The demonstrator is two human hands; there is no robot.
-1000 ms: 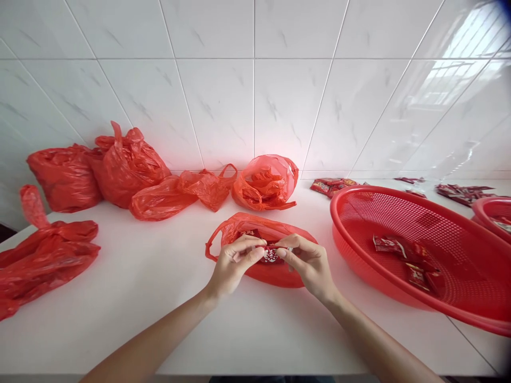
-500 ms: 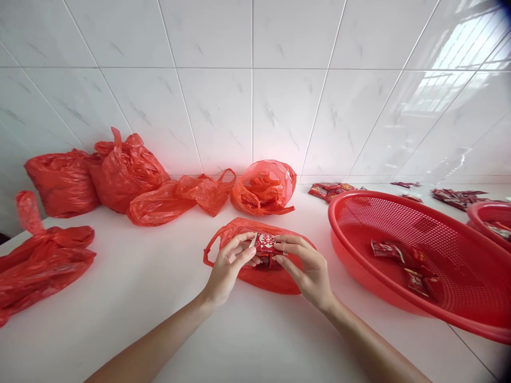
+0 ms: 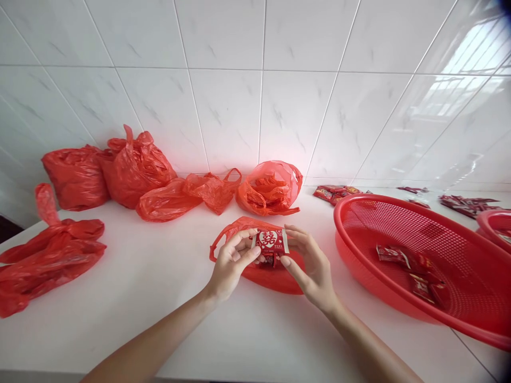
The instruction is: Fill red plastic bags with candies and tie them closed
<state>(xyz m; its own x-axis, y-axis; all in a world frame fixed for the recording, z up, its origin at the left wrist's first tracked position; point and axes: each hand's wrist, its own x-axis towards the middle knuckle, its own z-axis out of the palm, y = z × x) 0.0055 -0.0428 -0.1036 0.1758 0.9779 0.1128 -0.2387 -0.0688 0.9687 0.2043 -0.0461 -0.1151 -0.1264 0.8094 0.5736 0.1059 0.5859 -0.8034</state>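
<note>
Both hands pinch a small red packet with a white symbol on its face, held upright just above an open red plastic bag on the white counter. My left hand grips the packet's left edge with thumb and fingers. My right hand holds its right edge the same way. Another small red packet shows just under the held one, in the bag's mouth.
A large red mesh basket with a few red packets sits to the right, a second basket behind it. Several red plastic bags line the tiled wall and left edge. Loose packets lie at the back.
The packet has come up out of the bag and turned upright, its white symbol now facing me. Both hands rose slightly with it.
</note>
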